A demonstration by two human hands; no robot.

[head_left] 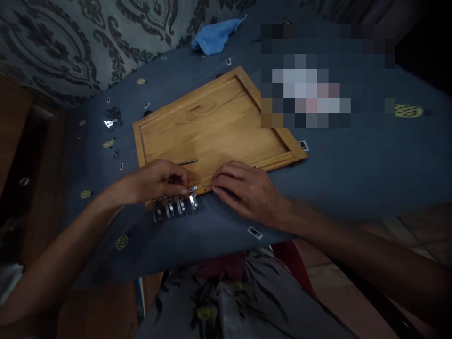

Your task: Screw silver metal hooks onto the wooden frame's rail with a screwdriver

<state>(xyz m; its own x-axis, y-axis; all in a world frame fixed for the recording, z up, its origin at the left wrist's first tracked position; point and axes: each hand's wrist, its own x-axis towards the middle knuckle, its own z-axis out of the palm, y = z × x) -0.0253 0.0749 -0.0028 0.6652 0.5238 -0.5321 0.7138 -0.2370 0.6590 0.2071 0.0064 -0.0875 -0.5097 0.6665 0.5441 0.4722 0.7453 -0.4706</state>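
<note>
A wooden panel with a raised frame (212, 122) lies on a dark blue cloth. My left hand (158, 181) rests at its near edge, fingers pinched on a small metal bracket (193, 189). Just below it a row of several silvery metal clips (174, 208) lies on the cloth. My right hand (247, 190) sits beside it, fingers curled down, pressing on the panel's near edge. A thin metal rod (188, 162) lies on the panel just above my left hand.
The blue cloth (353, 174) covers the surface, with small metal parts (112, 123) and tags scattered at the left. A light blue rag (215, 35) lies at the far edge. A patterned wall hanging (88, 37) is behind. The cloth's near edge drops toward my lap.
</note>
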